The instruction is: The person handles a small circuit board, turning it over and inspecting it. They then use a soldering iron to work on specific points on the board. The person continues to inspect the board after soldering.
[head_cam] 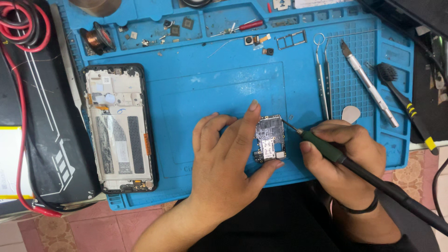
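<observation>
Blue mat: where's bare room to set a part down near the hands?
Bare mat lies between the opened phone and the left hand, reaching up to the parts trays. Crowded: the right hand, its soldering iron on the circuit board, and the tweezers.

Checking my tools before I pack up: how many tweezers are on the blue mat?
2. Both tweezers lie side by side on the right of the mat, one left of the other, above the right hand. Others may be hidden.

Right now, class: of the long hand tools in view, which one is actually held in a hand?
The green-handled soldering iron, gripped by the right hand. The tweezers, craft knife and brush lie untouched on the blue mat.
</observation>
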